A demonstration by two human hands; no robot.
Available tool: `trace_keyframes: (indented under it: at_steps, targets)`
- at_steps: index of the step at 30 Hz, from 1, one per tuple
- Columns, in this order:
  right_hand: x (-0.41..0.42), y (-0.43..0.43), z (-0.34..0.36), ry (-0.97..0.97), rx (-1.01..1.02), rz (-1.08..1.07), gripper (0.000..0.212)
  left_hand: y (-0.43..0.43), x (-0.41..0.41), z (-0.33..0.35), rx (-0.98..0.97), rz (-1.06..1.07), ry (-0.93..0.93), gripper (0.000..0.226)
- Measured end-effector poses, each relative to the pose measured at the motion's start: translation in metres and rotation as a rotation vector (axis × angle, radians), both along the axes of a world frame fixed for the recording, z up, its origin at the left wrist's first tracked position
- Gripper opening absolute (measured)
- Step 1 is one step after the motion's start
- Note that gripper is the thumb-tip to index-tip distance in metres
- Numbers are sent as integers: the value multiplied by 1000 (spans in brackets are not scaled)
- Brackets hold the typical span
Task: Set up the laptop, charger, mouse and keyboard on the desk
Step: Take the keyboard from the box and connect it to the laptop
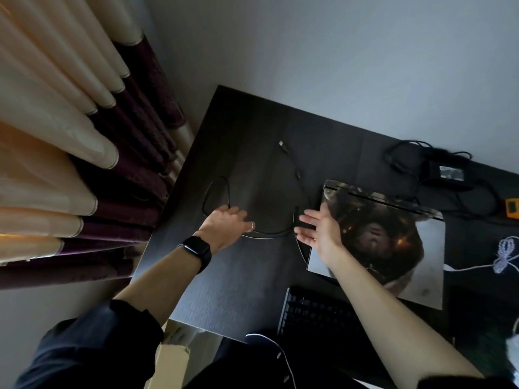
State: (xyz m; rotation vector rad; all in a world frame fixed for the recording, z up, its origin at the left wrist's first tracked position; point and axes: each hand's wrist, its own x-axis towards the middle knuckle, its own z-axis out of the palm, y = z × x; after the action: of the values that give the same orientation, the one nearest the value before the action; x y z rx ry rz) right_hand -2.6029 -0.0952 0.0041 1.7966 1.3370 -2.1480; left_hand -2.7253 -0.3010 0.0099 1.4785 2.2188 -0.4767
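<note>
A closed laptop (393,242) with a picture on its lid lies on the dark desk (247,130). A black keyboard (314,313) sits near the front edge, partly under my right forearm. The charger brick (449,172) with tangled cords lies at the back right. A thin black cable (289,155) with a plug end loops across the desk's left half. My left hand (227,223) rests on this cable, its fingers curled over the loop. My right hand (320,228) is open, fingers spread, beside the laptop's left edge, just over the cable. I see no mouse.
Curtains (84,136) hang left of the desk, a wall stands behind it. An orange object (512,209) and a white coiled cord (505,254) lie at the right edge. A cardboard box (168,357) stands below the desk's front left corner.
</note>
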Motion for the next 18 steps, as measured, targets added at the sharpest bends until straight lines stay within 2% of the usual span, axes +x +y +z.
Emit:
trace_keyframes:
  at_steps: [2, 4, 6, 8, 10, 13, 16, 18]
  targets:
    - [-7, 6, 3, 46, -145, 4, 46, -2, -1, -3, -25, -11, 23, 52]
    - [-17, 9, 7, 53, -167, 5, 34, -7, -3, -6, -45, -3, 48, 51]
    - [-26, 11, 3, -6, -9, 69, 25, -14, -6, -10, -72, 41, 71, 47]
    - [-27, 12, -6, -107, 202, 183, 32, -22, -11, -14, -99, 109, 96, 42]
    - [-23, 7, -12, -193, 298, 345, 40, -29, -16, -19, -118, 166, 106, 37]
    - [-19, -1, -20, -261, 314, 504, 33, -36, -20, -27, -105, 199, 86, 35]
    - [-24, -4, -38, -268, 270, 485, 44, -42, -21, -32, -92, 185, 68, 36]
    - [-31, -5, -49, -286, 282, 470, 43, -47, -22, -35, -99, 191, 54, 35]
